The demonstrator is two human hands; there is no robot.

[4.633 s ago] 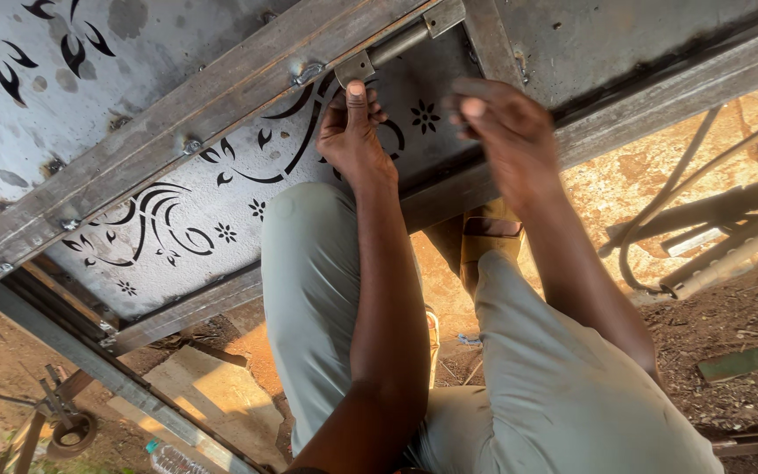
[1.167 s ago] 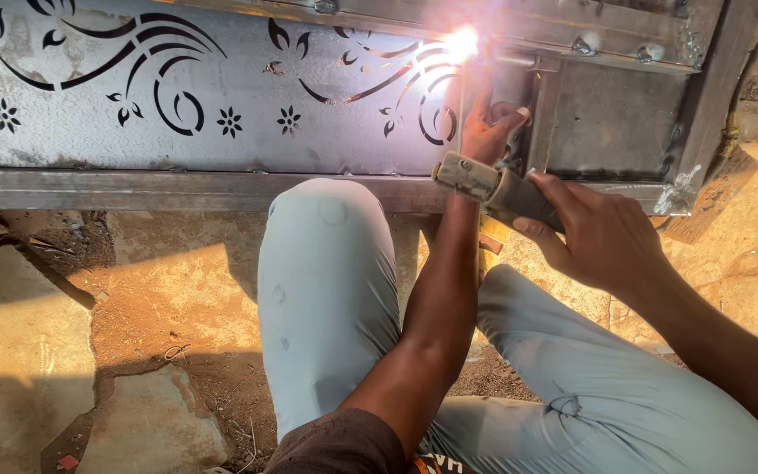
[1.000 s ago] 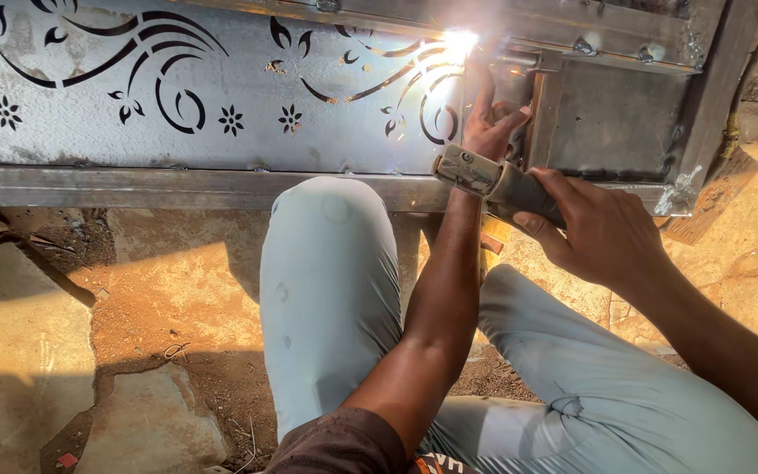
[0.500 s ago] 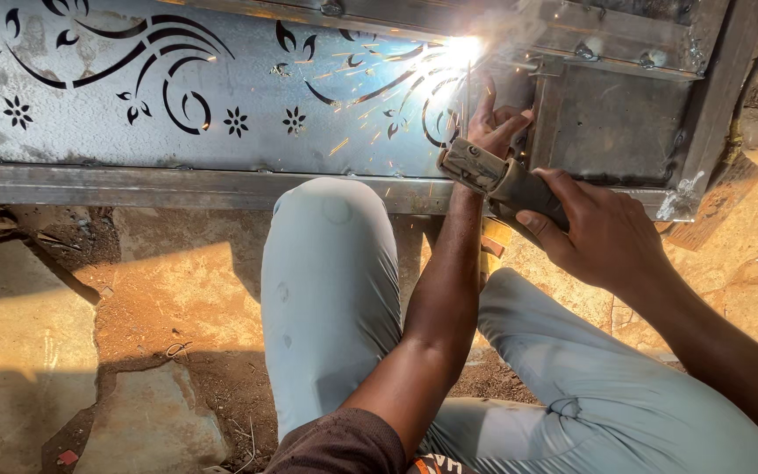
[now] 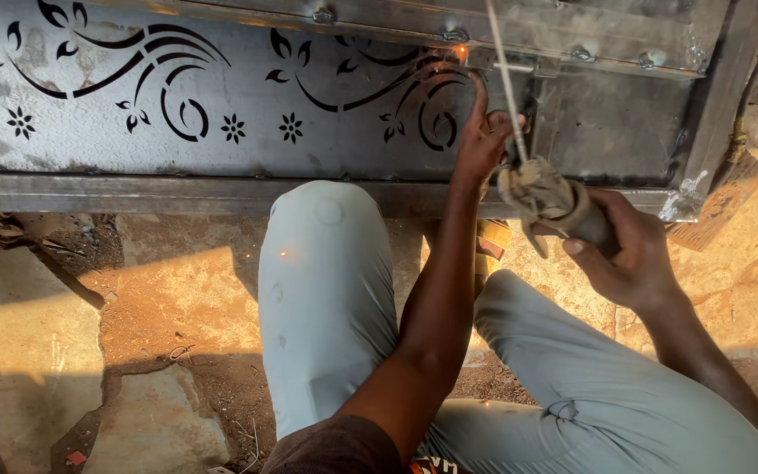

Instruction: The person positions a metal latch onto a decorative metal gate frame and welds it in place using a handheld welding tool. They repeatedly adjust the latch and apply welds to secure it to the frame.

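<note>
Right of centre, the right hand grips the electrode holder, its rod angled up to the panel; the left hand steadies against the panel, fingers loosely spread.

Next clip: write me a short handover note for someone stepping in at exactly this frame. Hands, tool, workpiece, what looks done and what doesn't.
Left hand: open, fingers resting on the metal gate panel beside the rod.
Right hand: gripping the electrode holder; welding rod points up and away from the panel.
Done: a spot glows orange on the top frame, no arc burning.
Left: cannot tell how much of the joint remains unwelded.
</note>
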